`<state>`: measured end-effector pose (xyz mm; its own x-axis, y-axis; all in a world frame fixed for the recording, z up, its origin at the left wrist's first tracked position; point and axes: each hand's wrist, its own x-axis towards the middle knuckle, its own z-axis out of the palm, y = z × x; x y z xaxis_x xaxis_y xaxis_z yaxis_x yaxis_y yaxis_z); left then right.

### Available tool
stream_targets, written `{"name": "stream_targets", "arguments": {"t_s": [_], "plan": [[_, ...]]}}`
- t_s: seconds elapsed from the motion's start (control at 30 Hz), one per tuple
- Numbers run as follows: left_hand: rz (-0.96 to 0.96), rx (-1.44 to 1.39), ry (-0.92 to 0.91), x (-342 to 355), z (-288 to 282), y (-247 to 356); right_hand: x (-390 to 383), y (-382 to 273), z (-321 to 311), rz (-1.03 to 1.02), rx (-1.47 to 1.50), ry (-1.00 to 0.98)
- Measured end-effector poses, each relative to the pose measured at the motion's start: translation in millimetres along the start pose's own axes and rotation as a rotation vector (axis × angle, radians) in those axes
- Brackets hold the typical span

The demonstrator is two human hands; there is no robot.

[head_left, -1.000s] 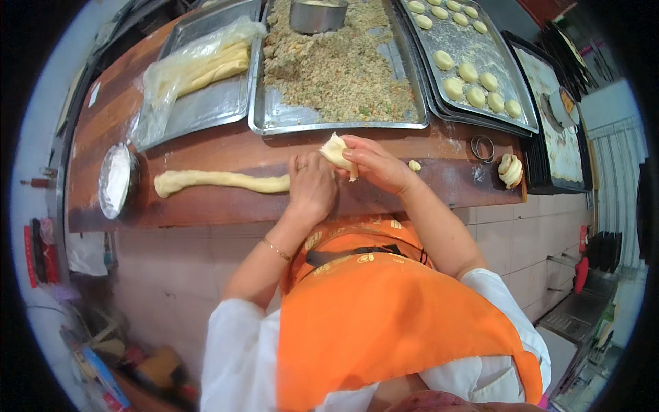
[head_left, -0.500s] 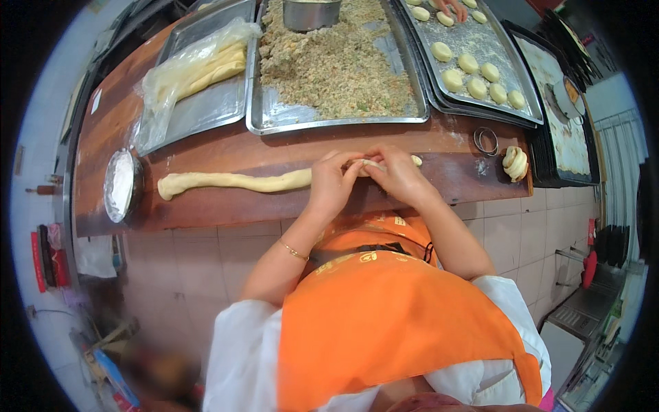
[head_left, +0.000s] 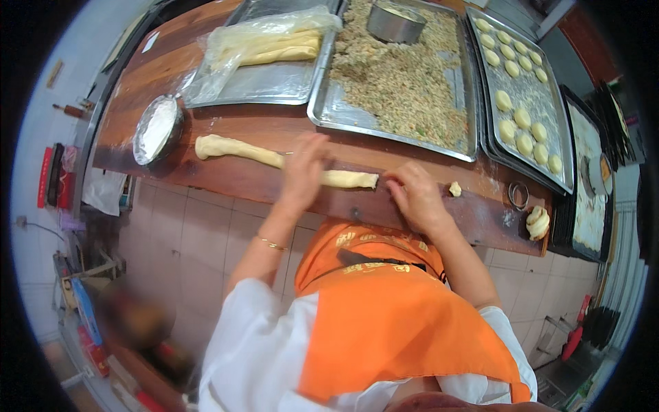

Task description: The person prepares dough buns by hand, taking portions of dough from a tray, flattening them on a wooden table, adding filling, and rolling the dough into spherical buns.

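A long, pale dough rope (head_left: 237, 148) lies along the front of the wooden table, its cut right end bare. My left hand (head_left: 305, 172), slightly blurred, is closed over the middle of the rope, hiding that stretch. Just beyond the cut end is my right hand (head_left: 415, 198), empty, its fingers loosely bent and apart, with a small gap to the rope. A small torn dough lump (head_left: 455, 189) rests on the table to the right of that hand.
A bowl of white flour (head_left: 159, 130) stands at left. Behind are plastic-covered dough strips (head_left: 281, 49), a tray of crumbly filling (head_left: 405, 89) holding a metal container (head_left: 396, 22), and a tray of dough rounds (head_left: 523, 119). Metal rings (head_left: 518, 196) and a twisted dough piece (head_left: 537, 224) lie at right.
The view has shifted. My hands, together at the rope's right end before, are now apart, the left on the rope. The small dough lump now lies separately. Another person's hand has left the far tray.
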<state>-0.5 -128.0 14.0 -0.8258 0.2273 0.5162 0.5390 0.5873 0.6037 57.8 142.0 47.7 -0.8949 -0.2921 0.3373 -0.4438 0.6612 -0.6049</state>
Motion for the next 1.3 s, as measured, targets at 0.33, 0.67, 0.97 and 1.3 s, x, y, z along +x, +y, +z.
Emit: {"name": "stream_targets", "arguments": {"t_s": [0.33, 0.67, 0.97, 1.3], "plan": [[-0.47, 0.691, -0.323, 6, -174, -139, 46, -20, 104, -0.198, -0.201, -0.153], [-0.122, 0.433, -0.208, 14, -189, -103, 26, -25, -3, 0.115, 0.063, -0.392], [-0.299, 0.347, -0.401, -10, -170, -121, -29, -13, 0, -0.033, -0.266, -0.309], [-0.357, 1.171, -0.282, 1, -221, -132, -20, -26, 27, -0.026, -0.197, -0.223]]}}
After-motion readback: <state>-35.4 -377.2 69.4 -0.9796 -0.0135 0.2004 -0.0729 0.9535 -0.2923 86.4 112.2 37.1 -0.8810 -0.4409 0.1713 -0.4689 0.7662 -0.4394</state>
